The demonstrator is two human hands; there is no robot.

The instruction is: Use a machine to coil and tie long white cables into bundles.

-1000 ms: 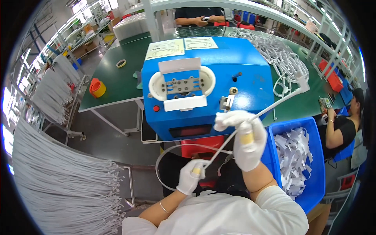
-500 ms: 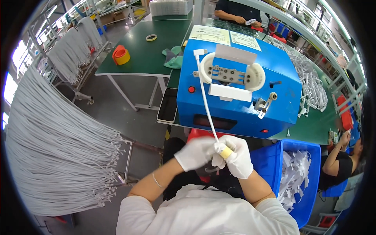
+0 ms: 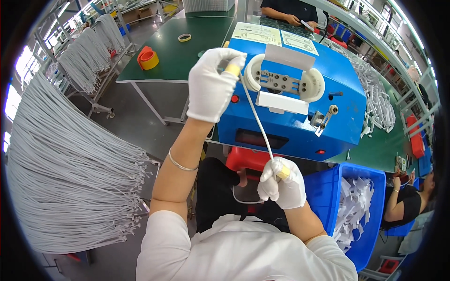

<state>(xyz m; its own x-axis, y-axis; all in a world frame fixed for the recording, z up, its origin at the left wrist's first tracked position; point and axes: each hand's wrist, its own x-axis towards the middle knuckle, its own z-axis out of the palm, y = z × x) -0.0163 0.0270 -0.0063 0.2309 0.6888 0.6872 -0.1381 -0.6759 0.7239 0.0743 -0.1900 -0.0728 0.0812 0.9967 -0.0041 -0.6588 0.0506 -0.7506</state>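
White-gloved, two hands (image 3: 212,89) pinch one white cable (image 3: 259,121) — one blue machine (image 3: 297,127) ahead, one blue bin (image 3: 363,171) rightward.

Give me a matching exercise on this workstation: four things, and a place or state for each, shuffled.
Things
1. White cable
2. Orange-and-yellow roll
3. Blue bin
4. Red stool

Places and states
A. Loaded with white strips
B. In the picture, just below the front edge of the blue machine
C. Running between the gloved left hand and the gloved right hand
D. On the green table, left of the machine

Pairs: 1-C, 2-D, 3-A, 4-B
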